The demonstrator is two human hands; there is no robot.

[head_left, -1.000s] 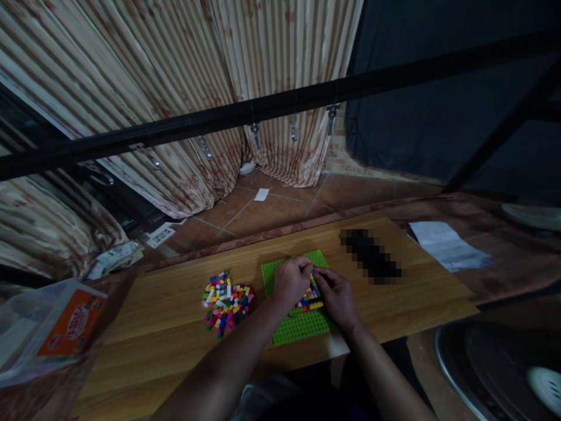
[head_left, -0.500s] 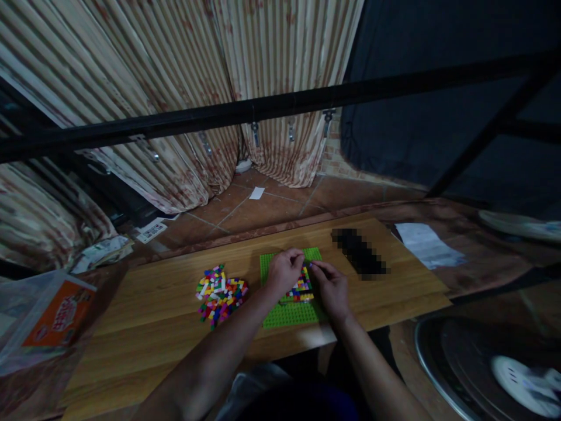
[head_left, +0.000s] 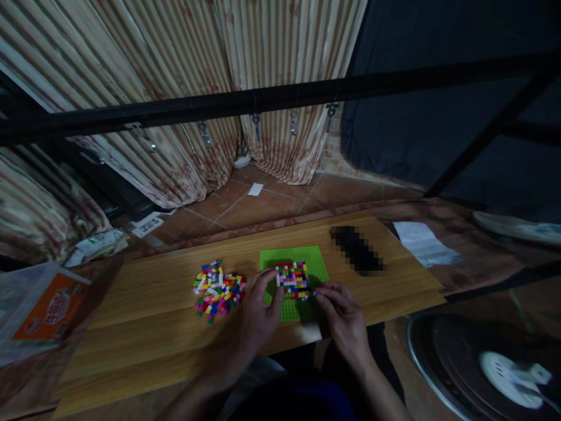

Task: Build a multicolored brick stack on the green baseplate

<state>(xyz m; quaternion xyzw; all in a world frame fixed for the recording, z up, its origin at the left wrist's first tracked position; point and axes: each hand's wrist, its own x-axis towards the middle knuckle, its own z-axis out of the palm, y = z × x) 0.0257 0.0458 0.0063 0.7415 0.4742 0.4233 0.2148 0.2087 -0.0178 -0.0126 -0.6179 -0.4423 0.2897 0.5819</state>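
A green studded baseplate (head_left: 316,263) lies on the wooden table, bearing a multicoloured block of toy bricks (head_left: 293,279) set in tight rows. My left hand (head_left: 259,310) is at the block's left side, thumb and fingers apart with nothing between them; whether the fingertips touch the block I cannot tell. By the block's lower right corner, my right hand (head_left: 346,316) pinches a tiny toy brick (head_left: 314,293), bluish-purple and mostly hidden by the fingertips. Left of the baseplate is a loose pile of small coloured bricks (head_left: 218,289).
A pixelated black object (head_left: 358,251) rests on the wooden table (head_left: 153,316) at the right. Beyond the left end stands a clear plastic box (head_left: 44,310) with an orange label. A dark horizontal bar (head_left: 280,99) crosses ahead, and a round silver-rimmed object (head_left: 464,362) stands at lower right.
Both hands have come back towards me from over the block, uncovering its upper part. My left hand moved left and its fingers parted; my right hand moved down, still pinching the tiny brick.
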